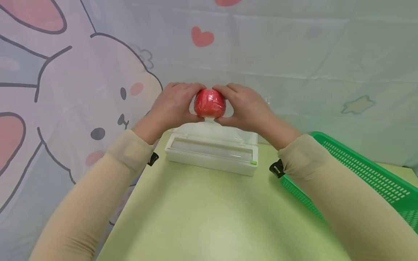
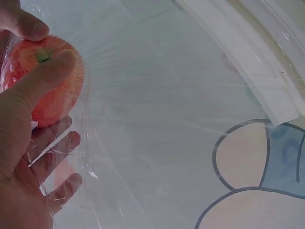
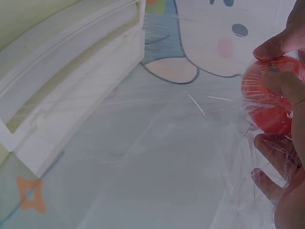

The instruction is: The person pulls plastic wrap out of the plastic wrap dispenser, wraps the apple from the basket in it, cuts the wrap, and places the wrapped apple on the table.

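Note:
Both hands hold a red apple (image 1: 210,103) up above the far end of the table, with clear cling film (image 2: 133,109) around it. My left hand (image 1: 176,103) grips its left side, thumb below and fingers on top in the head view. From the other side my right hand (image 1: 246,107) grips it the same way. In the left wrist view the apple's green stem hollow shows between the thumbs. Film stretches from the apple toward a white cling film dispenser (image 1: 209,165), whose clear lid (image 1: 215,132) stands raised. Wrinkled film also hangs over the fingers in the right wrist view.
The dispenser rests on a light green table (image 1: 209,214), below the hands. A green perforated basket (image 1: 365,168) stands at the right, partly hidden by the right sleeve. Behind the table hangs a cloth (image 1: 281,47) printed with a cartoon rabbit and hearts.

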`<state>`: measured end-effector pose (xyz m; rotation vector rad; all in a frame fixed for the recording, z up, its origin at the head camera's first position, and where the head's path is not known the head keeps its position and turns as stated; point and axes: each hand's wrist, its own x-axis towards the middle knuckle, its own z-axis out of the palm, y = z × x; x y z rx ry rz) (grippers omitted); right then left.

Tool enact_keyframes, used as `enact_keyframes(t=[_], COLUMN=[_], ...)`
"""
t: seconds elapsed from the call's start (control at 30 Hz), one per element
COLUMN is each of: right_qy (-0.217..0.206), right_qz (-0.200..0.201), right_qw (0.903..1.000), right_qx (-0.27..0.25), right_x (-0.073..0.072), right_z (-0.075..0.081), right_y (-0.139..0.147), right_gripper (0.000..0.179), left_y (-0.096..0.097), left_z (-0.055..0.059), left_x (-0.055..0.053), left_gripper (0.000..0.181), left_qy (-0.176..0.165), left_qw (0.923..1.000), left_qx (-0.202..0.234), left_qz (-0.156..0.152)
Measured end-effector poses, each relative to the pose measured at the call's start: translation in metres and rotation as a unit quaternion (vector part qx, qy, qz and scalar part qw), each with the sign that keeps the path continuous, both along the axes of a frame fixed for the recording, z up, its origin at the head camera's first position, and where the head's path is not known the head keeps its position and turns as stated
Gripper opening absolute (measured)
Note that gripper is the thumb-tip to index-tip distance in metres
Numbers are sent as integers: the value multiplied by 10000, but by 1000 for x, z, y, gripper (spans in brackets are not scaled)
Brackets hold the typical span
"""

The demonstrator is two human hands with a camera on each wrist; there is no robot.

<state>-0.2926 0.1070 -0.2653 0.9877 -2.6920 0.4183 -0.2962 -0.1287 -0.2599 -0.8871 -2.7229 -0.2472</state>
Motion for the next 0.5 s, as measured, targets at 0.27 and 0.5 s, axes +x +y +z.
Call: enact_keyframes(t=[0.27,0.5], right_qy=[82,217], right_qz=[-2,71], right_qw=[10000,9997], right_qx=[48,56], right_x=[6,10], right_z=[5,10], right_y=[1,1], right_gripper=[82,81], left_y=[-1,-2], left_z=[5,8], left_x=[10,16], left_gripper=[77,77], left_qy=[116,305], left_qw=[9999,9995], left_qx=[15,57], left_qz=[26,-5])
